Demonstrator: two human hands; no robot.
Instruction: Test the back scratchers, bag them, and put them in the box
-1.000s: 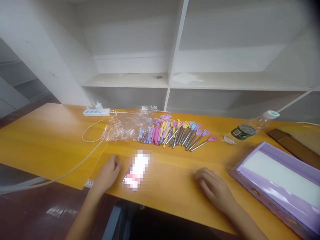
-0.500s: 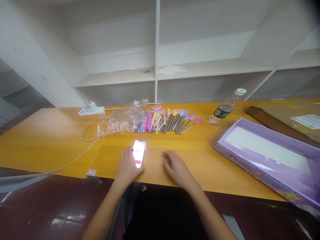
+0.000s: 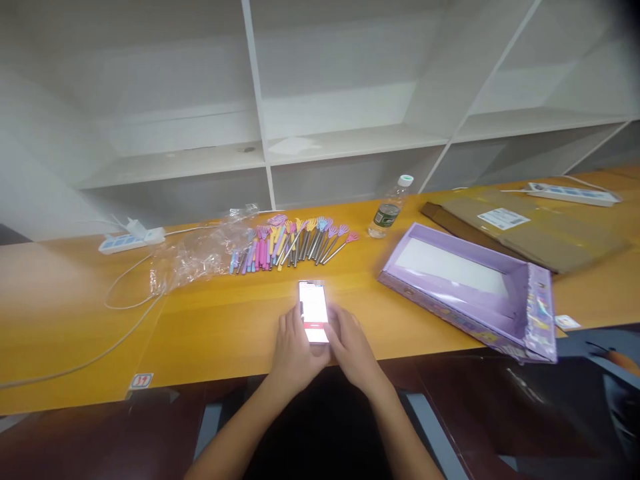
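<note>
A lit smartphone [image 3: 313,307] is held low over the front of the orange table [image 3: 210,333]. My left hand [image 3: 295,350] wraps round its left side and lower edge. On the other side, my right hand [image 3: 351,345] has its fingers by the phone's right edge, the thumb at the lower part of the screen. Beyond the phone lies a row of colourful hand-shaped sticks [image 3: 295,243] with metal rods. Crumpled clear plastic [image 3: 200,257] rests against the left end of that row.
A water bottle [image 3: 387,210] stands behind, to the right. An open purple box [image 3: 465,283] lies at the right, before a flattened cardboard box [image 3: 530,220]. Power strips lie at the left [image 3: 131,240] and far right [image 3: 573,194]. White shelves [image 3: 345,143] rise behind.
The view has turned right, showing more of the purple box and cardboard. My left hand has carried the phone rightward, and my right hand has come up to it.
</note>
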